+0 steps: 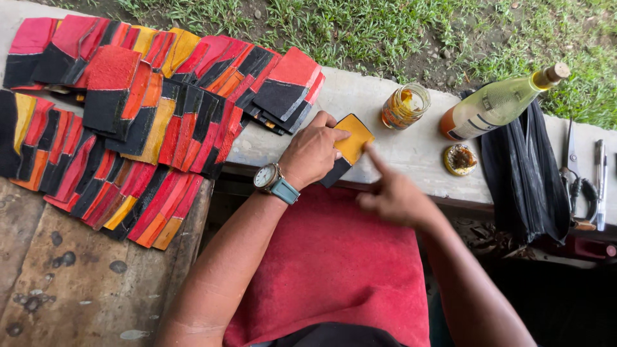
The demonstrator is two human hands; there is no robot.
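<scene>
My left hand [313, 153], with a wristwatch [274, 180] on the wrist, presses down on a yellow and black leather piece [351, 146] lying on the concrete ledge [411, 151]. My right hand [393, 193] has its index finger stretched out, the tip touching the yellow part of that piece; the other fingers are curled. An open glass jar [405, 106] of amber glue stands just beyond the piece, its lid [460, 160] lying to the right.
Several red, orange, yellow and black leather pieces [128, 122] lie fanned out at left. A corked bottle [498, 103] rests on a black bag [522, 173]. Scissors [571, 167] and a tool [599, 183] lie far right. A red cloth [334, 270] covers my lap.
</scene>
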